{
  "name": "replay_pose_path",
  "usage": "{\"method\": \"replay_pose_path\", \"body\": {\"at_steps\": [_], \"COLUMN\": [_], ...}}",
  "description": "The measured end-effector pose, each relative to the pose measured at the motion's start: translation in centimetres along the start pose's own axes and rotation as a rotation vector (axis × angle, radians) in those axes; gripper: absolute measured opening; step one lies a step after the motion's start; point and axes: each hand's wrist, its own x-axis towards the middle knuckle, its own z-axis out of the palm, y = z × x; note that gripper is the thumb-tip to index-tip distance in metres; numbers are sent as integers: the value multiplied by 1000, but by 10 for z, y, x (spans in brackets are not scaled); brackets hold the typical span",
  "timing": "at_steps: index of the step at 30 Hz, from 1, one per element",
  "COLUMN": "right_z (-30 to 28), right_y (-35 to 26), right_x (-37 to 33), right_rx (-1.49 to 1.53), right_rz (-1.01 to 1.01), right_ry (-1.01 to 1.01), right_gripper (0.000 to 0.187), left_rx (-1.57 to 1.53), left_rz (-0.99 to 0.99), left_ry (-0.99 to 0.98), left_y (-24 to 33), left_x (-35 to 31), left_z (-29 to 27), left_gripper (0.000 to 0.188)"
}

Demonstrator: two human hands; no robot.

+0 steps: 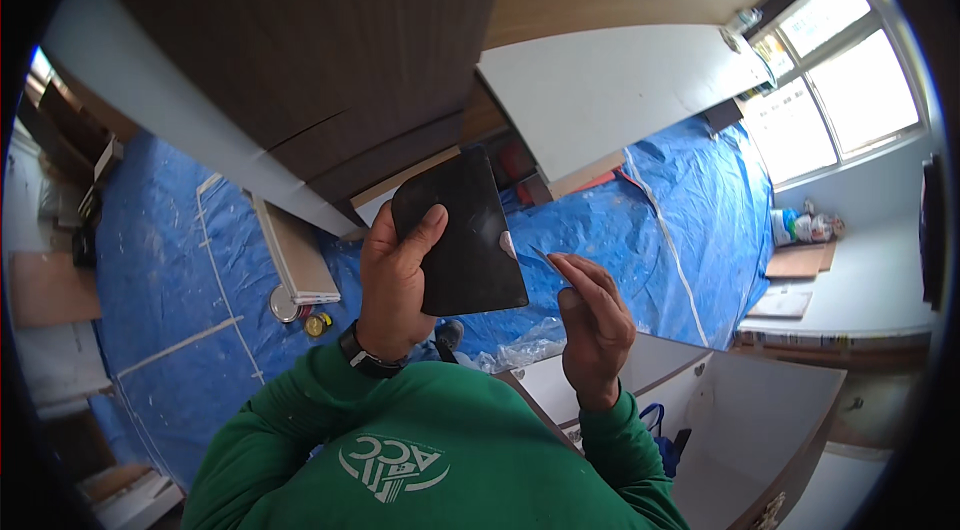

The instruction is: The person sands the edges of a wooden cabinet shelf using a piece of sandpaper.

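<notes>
My left hand (396,275) grips a flat black plate (460,235) with rounded corners, its thumb lying across the front face. On the plate's right edge sits a small whitish patch (507,245). Just to the right, my right hand (597,320) pinches a thin flat piece (546,258) between its fingers and thumb. Its tip points toward the plate, with a small gap between them. The fingers cover most of this piece, so its kind is hidden.
A large dark wood-grain cabinet (300,40) stands ahead, with a white panel (620,80) to its right. Blue sheeting (640,240) covers the floor. Cans (285,304) stand beside a leaning panel (295,255) at left. An open white drawer box (750,420) lies lower right.
</notes>
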Motion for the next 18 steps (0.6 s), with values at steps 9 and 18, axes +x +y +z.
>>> {"method": "replay_pose_path", "body": {"at_steps": [9,18], "right_z": [165,368], "right_y": [-68,-117], "right_x": [-6,-27], "right_rx": [-26,-118], "right_rz": [-207,-471], "right_ry": [-324,-521], "right_gripper": [44,49], "left_rx": [55,-75], "left_rz": [480,506], "left_ry": [209,378], "left_y": [83,208], "left_x": [-42,-79], "left_z": [-133,-314], "left_gripper": [18,18]}}
